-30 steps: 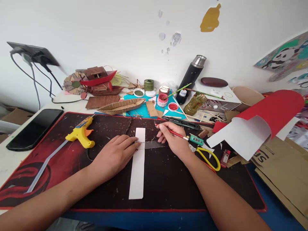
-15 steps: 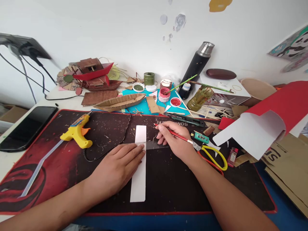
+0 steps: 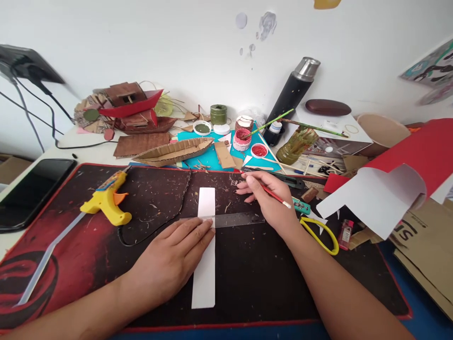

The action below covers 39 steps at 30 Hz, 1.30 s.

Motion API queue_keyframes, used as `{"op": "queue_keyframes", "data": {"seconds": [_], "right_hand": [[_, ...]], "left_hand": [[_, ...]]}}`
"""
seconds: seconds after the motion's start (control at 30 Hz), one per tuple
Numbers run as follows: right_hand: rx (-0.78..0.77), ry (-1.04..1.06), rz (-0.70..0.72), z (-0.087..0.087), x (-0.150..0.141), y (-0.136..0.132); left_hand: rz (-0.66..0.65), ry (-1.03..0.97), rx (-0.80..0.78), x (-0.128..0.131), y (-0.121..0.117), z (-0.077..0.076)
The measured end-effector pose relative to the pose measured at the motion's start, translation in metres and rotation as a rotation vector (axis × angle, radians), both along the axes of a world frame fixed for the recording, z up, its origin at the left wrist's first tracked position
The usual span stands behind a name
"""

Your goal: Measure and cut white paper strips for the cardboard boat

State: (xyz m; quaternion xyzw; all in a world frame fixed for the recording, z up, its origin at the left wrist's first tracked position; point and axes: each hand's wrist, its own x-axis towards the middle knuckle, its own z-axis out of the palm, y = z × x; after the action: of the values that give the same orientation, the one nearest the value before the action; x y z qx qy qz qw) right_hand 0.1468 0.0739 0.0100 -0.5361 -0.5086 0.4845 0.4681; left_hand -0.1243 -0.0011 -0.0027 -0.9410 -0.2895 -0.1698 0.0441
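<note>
My left hand (image 3: pixel 173 257) lies flat, fingers stretched out, pressing a clear ruler (image 3: pixel 238 220) across a white paper strip (image 3: pixel 204 289). The strip runs lengthwise away from me on the dark mat, and the ruler crosses it roughly at right angles. To the right, my right hand (image 3: pixel 274 198) is closed around a red pencil (image 3: pixel 275 194), raised above the ruler's right end and apart from the strip. Beyond that hand are a green box cutter (image 3: pixel 288 179) and scissors with a yellow handle (image 3: pixel 320 236), partly hidden by my wrist.
A yellow glue gun (image 3: pixel 106 198) with a long glue stick rests on the mat's left, beside a black phone (image 3: pixel 33 193). Behind are a cardboard boat hull (image 3: pixel 173 152), paint jars (image 3: pixel 242 139) and a black thermos (image 3: pixel 292 99). A red-and-white paper roll (image 3: pixel 399 174) stands right.
My right hand with the pencil has moved away from the ruler, up and to the right. My left hand still presses the ruler on the strip. The view has shifted slightly.
</note>
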Motion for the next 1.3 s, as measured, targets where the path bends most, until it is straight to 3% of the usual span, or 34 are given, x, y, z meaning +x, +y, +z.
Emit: {"op": "queue_keyframes", "data": {"seconds": [0.07,0.23,0.3,0.43,0.5,0.73,1.3], "right_hand": [[0.009,0.021,0.033,0.002,-0.003,-0.006],[-0.024,-0.065,0.291,-0.002,-0.016,-0.019],[-0.009,-0.094,0.24,-0.005,-0.013,-0.016],[0.028,-0.081,-0.03,-0.002,0.001,-0.005],[0.035,-0.055,-0.067,0.001,0.004,-0.004],[0.081,-0.132,0.122,-0.002,-0.008,-0.021],[0.068,-0.13,0.147,0.0,-0.009,-0.022]], "left_hand": [[-0.001,0.007,0.009,0.0,0.0,0.0],[0.006,0.007,0.012,0.001,0.0,0.002],[0.004,0.007,0.015,0.002,0.001,0.002],[0.01,0.01,0.002,0.001,0.001,0.002],[0.019,0.011,-0.005,0.002,0.002,0.002],[0.063,0.008,-0.015,0.006,0.002,0.0],[0.08,0.059,-0.052,0.009,0.004,0.003]]}}
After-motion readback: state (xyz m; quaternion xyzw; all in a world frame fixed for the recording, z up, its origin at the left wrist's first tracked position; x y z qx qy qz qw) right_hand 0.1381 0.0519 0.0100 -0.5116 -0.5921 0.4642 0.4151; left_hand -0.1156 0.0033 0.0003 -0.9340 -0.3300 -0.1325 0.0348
